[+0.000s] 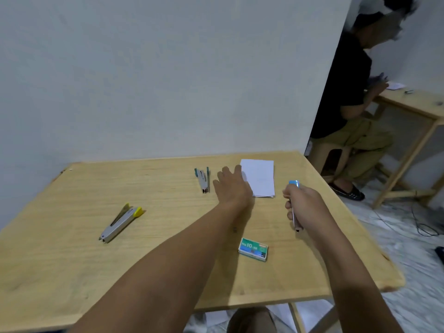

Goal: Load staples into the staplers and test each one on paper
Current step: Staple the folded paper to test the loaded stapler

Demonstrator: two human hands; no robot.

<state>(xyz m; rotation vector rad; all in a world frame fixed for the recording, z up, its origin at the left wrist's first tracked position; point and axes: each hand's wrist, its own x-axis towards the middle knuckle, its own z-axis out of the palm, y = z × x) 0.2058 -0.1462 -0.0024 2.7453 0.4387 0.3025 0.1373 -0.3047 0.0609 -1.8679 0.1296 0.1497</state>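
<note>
Blue-tipped stapler point(294, 183) is clamped in the curled fingers of the right hand point(306, 207), above the counter point(72, 212) near the paper point(262, 179), while the left hand point(230, 187), fingers straight and apart, reaches its edge, likely to steady it for testing.
</note>
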